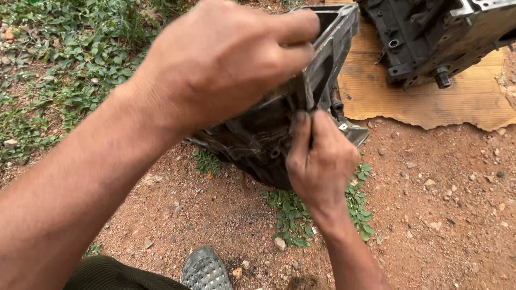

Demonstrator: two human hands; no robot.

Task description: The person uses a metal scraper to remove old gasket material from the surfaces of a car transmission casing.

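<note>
A dark, greasy metal engine casing (269,134) stands tilted on red dirt, its open rectangular rim (336,43) facing up and right. My left hand (226,59) grips the casing's upper rim, fingers curled over the edge. My right hand (320,158) is below it, thumb and fingers pinched together against the casing's flange edge; what they pinch is too small to tell.
A large dark engine block (435,37) lies on a sheet of cardboard (430,102) at the top right. Green weeds (59,59) cover the ground at left. A grey perforated shoe (204,271) shows at the bottom, with small stones scattered on the dirt.
</note>
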